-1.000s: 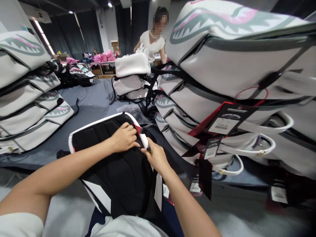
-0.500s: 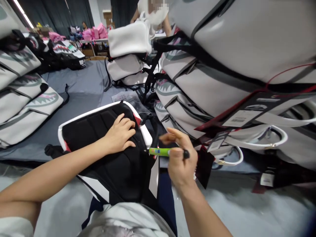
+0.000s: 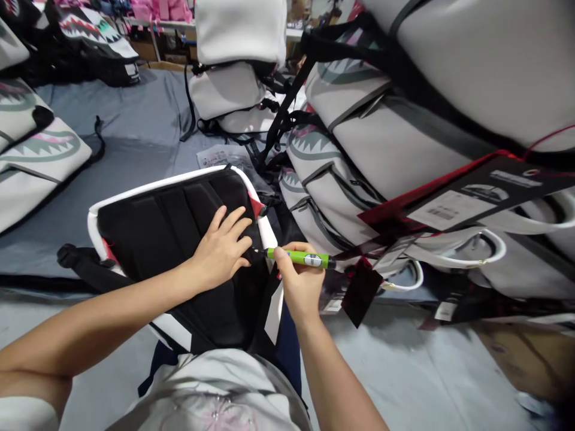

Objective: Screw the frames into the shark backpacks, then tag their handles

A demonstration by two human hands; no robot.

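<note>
A backpack (image 3: 148, 224) lies with its black padded back panel facing up and its white edge showing around the far side. My left hand (image 3: 222, 248) rests flat on the panel, fingers spread. Just right of it, my right hand (image 3: 302, 281) grips a green marker pen (image 3: 299, 257). The pen lies nearly level, its dark tip pointing left at the black panel close to my left fingers. Whether the tip touches the fabric I cannot tell. Red corner tabs (image 3: 256, 207) show at the backpack's edge.
Stacked pale backpacks with shark-mouth prints (image 3: 309, 143) rise at the right, with hang tags (image 3: 442, 200) dangling from them. More bags (image 3: 45, 149) are piled at the left. White bags (image 3: 240, 30) stand at the back on the grey-covered table (image 3: 135, 120).
My right hand has moved left with the marker pen and now holds it in a closer grip, its tip over the black panel. My left hand stays on the backpack. The view has tilted down.
</note>
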